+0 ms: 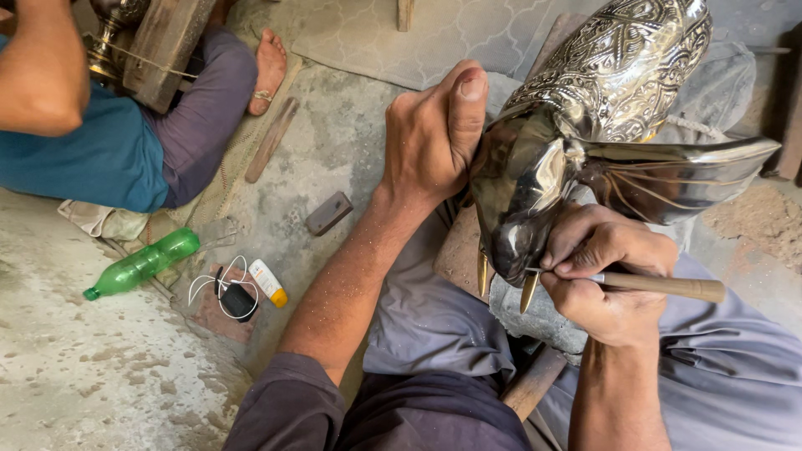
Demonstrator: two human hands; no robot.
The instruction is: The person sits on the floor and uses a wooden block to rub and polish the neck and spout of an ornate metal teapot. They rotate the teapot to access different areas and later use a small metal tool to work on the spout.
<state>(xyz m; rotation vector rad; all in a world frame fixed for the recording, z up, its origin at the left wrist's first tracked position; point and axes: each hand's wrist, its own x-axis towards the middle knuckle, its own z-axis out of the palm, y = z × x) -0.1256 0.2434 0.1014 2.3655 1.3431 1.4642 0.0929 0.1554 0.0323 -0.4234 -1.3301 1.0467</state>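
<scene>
left hand (pixel 430 138) – fingers curled against elephant figure (pixel 585 125) | right hand (pixel 606 280) – fingers gripping wooden-handled tool (pixel 660 286) at trunk edge

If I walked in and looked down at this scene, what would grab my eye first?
First, the shiny engraved metal elephant head, upper right, with two brass-coloured tusks pointing down. The left hand presses against its side, while the right hand works a wooden-handled tool at its lower edge. On the dusty floor at the left lie a green plastic bottle and a small white and orange tube, with another person sitting in the upper left corner.
</scene>
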